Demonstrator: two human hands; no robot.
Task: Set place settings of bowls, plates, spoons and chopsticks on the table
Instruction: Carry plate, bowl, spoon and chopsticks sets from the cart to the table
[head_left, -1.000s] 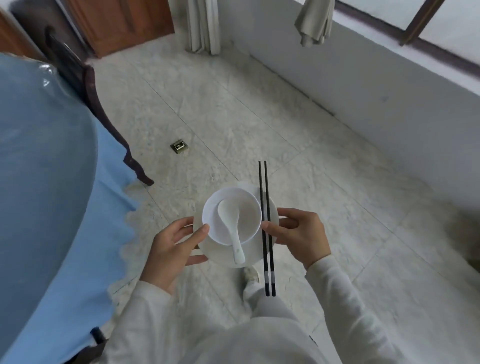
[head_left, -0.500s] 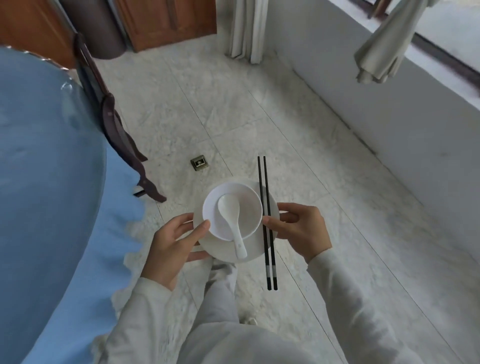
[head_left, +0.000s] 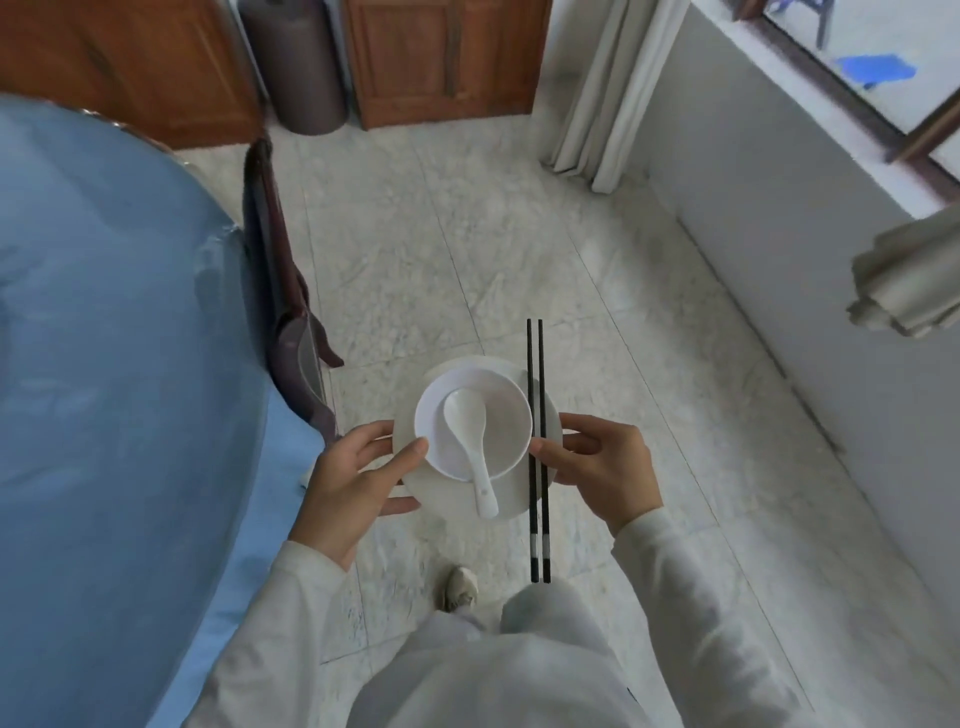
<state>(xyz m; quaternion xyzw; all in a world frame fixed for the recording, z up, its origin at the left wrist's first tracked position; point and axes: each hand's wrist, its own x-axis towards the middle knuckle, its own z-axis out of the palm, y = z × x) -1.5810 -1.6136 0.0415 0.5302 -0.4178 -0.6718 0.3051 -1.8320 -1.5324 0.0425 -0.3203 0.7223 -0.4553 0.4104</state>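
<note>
- Between both hands, above the floor: white plate (head_left: 511, 499) carried level, white bowl (head_left: 498, 415) on it, white spoon (head_left: 470, 441) in bowl, handle toward the person.
- left hand (head_left: 358, 480): fingers curled on plate's left rim, thumb (head_left: 405, 457) touching bowl.
- right hand (head_left: 605, 467): thumb pins black chopsticks (head_left: 537, 447) onto plate's right rim, fingers under.
- blue-clothed table (head_left: 104, 389) well left of left hand; dark chair (head_left: 280, 291) beside it.

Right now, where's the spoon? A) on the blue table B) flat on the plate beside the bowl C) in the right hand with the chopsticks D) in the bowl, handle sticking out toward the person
D: the white spoon sits with its scoop inside the bowl, handle hanging over the near rim, the bowl stacked on the plate carried above the floor.
</note>
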